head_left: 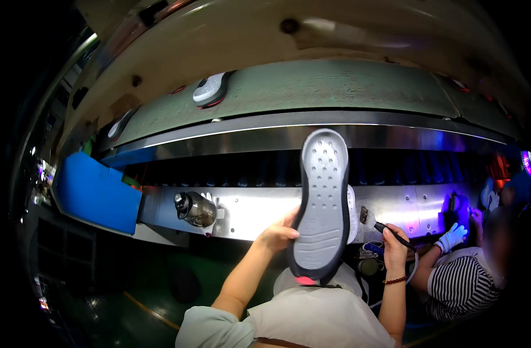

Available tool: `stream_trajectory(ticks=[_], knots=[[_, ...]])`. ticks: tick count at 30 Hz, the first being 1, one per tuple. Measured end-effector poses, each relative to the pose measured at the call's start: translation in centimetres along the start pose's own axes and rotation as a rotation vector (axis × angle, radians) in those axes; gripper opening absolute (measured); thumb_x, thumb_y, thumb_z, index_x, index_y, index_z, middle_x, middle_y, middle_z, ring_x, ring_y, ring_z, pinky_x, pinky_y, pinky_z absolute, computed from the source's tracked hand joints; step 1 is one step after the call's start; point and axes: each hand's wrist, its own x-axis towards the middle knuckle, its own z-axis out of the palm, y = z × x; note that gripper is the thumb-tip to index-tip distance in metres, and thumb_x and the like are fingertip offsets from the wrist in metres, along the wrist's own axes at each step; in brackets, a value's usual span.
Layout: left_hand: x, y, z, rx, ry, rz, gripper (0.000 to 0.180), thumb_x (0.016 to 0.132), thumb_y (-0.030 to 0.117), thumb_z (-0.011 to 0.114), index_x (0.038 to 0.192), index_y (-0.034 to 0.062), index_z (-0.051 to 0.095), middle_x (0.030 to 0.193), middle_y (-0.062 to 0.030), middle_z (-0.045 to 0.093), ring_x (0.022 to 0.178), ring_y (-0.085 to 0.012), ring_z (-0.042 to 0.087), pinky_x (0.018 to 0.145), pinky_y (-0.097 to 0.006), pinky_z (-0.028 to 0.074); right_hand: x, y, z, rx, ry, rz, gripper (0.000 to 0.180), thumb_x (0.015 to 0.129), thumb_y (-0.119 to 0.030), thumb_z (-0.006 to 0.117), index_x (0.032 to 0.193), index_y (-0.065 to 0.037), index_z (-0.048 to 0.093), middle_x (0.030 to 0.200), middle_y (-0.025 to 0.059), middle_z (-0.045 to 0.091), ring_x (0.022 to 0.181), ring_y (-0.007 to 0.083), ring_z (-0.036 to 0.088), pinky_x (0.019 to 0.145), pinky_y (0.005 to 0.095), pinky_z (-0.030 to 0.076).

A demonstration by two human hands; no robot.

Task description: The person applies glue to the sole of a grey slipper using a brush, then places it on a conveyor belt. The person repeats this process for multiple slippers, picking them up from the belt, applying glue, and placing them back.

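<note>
My left hand [280, 233] grips the left edge of a shoe sole [320, 223], held upright in front of my chest. Its grey upper face has raised dots and curved ridges, its rim is black, and its heel tip is pink-red. In my right hand [394, 248] is a black pen-shaped tool [400, 236] with a pale cord, pointing up and left. The tool's tip is apart from the sole, near a small dark patch [364, 215] on the metal ledge. Part of a white sole-shaped piece [352, 216] shows behind the held sole.
A metal ledge [254, 211] carries a dark-lidded bottle [198, 210] at left. Beyond it, a green belt [312, 87] bears more soles [212, 90]. A blue panel [97, 194] stands left. At right, a co-worker in a striped sleeve [465, 284] wears a pale glove [452, 236].
</note>
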Motion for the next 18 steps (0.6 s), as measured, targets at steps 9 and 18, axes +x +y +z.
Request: stream_trajectory(ticks=[9, 18], knots=[[-0.2, -0.9, -3.0, -0.21, -0.093, 0.163, 0.103, 0.061, 0.077, 0.045, 0.133, 0.0069, 0.023, 0.132, -0.0236, 0.028, 0.121, -0.0398, 0.031, 0.099, -0.05, 0.026, -2.2, -6.2, 3.1, 0.266, -0.37, -0.051, 0.02, 0.072, 0.0, 0.058, 0.092, 0.002, 0.055, 0.093, 0.0164, 0.06, 0.085, 0.0241, 0.058, 0.082, 0.0324, 0.045], [4.9, -2.3, 1.6, -0.261, 0.036, 0.184, 0.097, 0.064, 0.08, 0.031, 0.128, 0.0063, 0.031, 0.116, -0.0194, 0.047, 0.104, -0.0315, 0.049, 0.088, -0.044, 0.042, 0.4, -6.0, 10.2, -0.127, -0.56, -0.018, 0.018, 0.071, 0.003, 0.061, 0.089, 0.004, 0.059, 0.087, 0.0159, 0.063, 0.077, 0.0165, 0.06, 0.073, 0.0253, 0.047]])
